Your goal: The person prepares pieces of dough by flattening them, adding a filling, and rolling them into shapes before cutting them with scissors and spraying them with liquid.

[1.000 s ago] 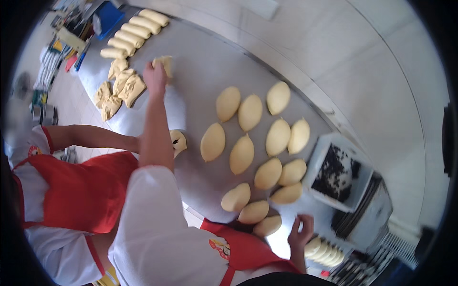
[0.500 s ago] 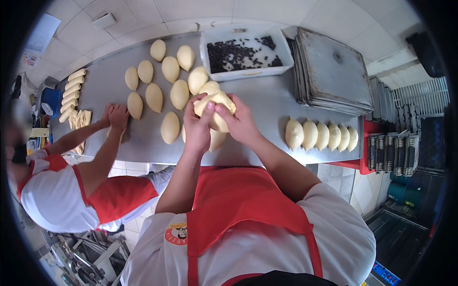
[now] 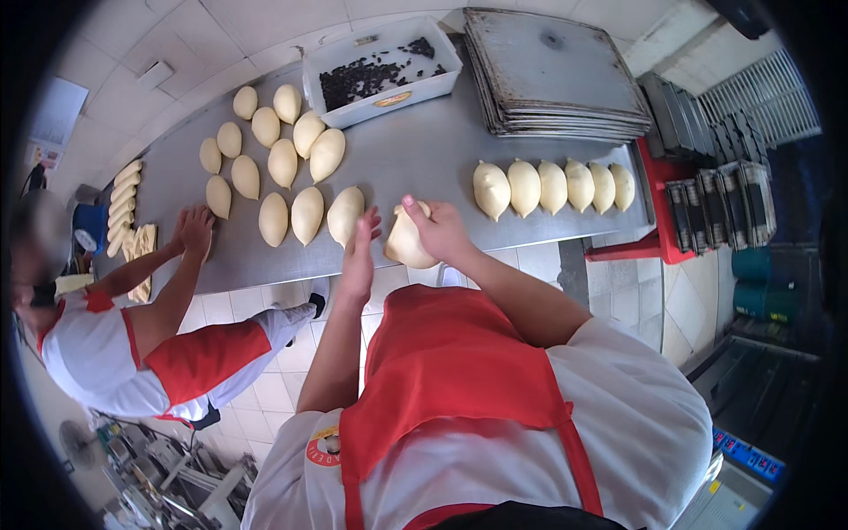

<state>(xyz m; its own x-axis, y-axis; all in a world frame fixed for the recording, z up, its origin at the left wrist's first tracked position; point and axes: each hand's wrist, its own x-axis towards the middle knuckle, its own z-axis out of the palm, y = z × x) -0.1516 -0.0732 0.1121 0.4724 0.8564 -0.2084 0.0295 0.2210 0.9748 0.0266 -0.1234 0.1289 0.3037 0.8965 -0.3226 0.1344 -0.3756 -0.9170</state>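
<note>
At the near edge of the steel surface (image 3: pixel 424 159), the right hand (image 3: pixel 439 231) was closed around a pale dough piece (image 3: pixel 406 243), holding it just at the rim of the surface. Left hand (image 3: pixel 358 256) stood beside it with fingers spread and holding nothing — its fingertips near the closest of the oval dough pieces (image 3: pixel 291 168) laid out in loose rows to the left. A separate row of five dough pieces (image 3: pixel 552 185) lay to the right, well apart from the held one. Behind these sat a white tub (image 3: pixel 380 64) of dark filling against the tiled wall, with a stack of baking trays (image 3: pixel 556 75) beside it. Further left, a co-worker's hands (image 3: pixel 194 228) rested on the surface near the edge; whether they held anything could not be told — small strips of dough (image 3: pixel 128 199) lay just beyond them
</note>
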